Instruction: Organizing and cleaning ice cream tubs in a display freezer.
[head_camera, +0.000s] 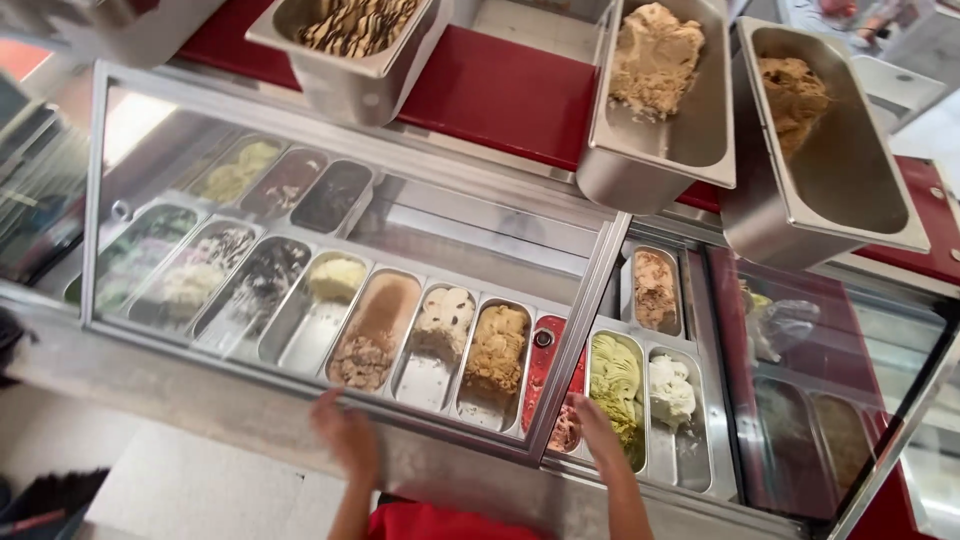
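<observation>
Green ice cream (615, 380) beside white ice cream (670, 390); red countertop (500, 90).

Glossy glass in the sliding lid (330, 230), framed in brushed metal, reflections across it; dull satin steel on the tubs above (850, 170) and on the pans inside (690, 455); smooth red plastic-looking countertop (500, 90); rough, scooped ice cream (615, 385), matt; bare skin on left hand (345, 435) and right hand (598, 430).
</observation>
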